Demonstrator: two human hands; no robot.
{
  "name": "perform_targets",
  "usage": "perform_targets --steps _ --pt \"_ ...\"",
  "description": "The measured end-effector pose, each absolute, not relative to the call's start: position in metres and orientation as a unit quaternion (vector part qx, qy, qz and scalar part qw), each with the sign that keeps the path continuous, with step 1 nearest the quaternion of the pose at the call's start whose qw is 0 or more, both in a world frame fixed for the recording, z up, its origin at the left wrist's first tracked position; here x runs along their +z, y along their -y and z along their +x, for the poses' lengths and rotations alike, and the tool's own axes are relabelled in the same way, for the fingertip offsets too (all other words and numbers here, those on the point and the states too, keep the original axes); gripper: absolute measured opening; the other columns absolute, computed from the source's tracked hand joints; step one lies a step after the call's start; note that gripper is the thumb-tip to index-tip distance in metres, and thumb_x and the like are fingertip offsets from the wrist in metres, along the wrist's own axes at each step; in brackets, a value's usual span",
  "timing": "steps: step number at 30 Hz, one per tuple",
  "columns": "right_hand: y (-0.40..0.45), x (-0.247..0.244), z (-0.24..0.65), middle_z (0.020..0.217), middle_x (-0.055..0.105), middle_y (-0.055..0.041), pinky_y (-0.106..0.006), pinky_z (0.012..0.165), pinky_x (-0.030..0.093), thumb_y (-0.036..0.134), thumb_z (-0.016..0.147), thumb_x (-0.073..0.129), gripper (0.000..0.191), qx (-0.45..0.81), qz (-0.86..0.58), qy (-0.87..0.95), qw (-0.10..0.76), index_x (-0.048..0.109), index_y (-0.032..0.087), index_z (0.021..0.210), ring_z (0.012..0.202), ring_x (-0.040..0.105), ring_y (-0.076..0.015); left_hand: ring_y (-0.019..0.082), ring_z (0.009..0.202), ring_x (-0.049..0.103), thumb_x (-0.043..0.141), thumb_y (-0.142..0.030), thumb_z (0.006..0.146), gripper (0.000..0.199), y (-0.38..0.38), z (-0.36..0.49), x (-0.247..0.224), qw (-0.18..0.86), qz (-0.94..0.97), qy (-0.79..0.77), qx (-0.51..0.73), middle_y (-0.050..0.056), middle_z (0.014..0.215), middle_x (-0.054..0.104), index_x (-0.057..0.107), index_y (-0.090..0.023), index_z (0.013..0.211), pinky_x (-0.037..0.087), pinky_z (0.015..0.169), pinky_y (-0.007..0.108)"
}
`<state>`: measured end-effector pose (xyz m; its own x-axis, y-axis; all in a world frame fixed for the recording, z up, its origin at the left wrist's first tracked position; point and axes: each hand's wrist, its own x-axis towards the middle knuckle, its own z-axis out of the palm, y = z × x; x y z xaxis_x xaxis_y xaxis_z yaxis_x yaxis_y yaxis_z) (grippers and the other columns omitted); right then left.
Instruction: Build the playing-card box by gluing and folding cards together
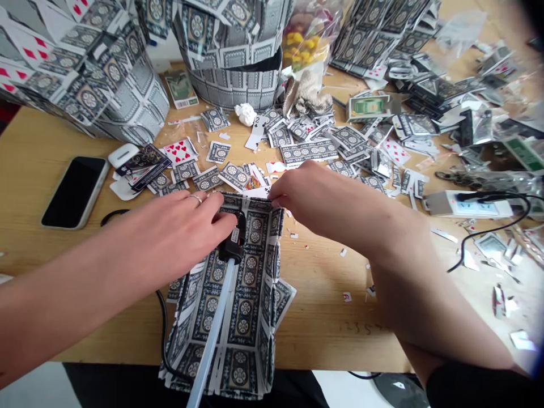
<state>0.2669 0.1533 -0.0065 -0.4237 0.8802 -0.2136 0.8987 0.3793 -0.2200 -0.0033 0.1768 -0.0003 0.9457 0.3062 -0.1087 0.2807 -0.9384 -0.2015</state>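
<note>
An open-topped, box-like form made of playing cards [245, 317] lies in front of me, its near end over the table edge. My left hand [195, 218] is closed around a black hot glue gun [232, 247] above the form's far end. A long translucent glue stick [216, 328] runs from the back of the gun toward me. My right hand [301, 195] is closed at the far right corner of the form, pinching its edge between thumb and fingers. The gun's nozzle and part of its handle are hidden by my left hand.
Behind stand large card-covered structures [238, 85]. Loose playing cards [308, 152] and scraps cover the table's middle and right. A phone [75, 192] lies at left. At right is a power strip [467, 205] with a black cord. Another cord runs beside the form.
</note>
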Motion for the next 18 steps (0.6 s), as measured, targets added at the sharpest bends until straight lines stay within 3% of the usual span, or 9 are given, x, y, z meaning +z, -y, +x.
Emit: perform_targets --steps 9,18 --pt "-0.153 -0.007 0.268 0.093 0.075 -0.0102 -0.032 0.072 0.037 0.005 0.098 0.054 0.025 -0.144 0.527 -0.837 0.025 0.077 0.016 0.102 0.081 0.064 -0.0193 0.024 0.069 0.058 0.045 0.004 0.090 0.036 -0.174 -0.003 -0.005 0.077 -0.981 0.169 0.053 0.005 0.089 0.061 0.070 -0.021 0.097 0.041 0.067 0.037" --pt "-0.153 -0.006 0.267 0.087 0.073 -0.0087 -0.032 0.070 0.035 0.002 0.095 0.055 0.027 -0.142 0.523 -0.840 0.026 0.077 0.014 0.102 0.075 0.060 -0.0174 0.024 0.069 0.058 0.046 0.001 0.090 0.032 -0.171 -0.001 -0.006 0.083 -0.980 0.173 0.050 0.006 0.089 0.060 0.068 -0.021 0.096 0.043 0.067 0.037"
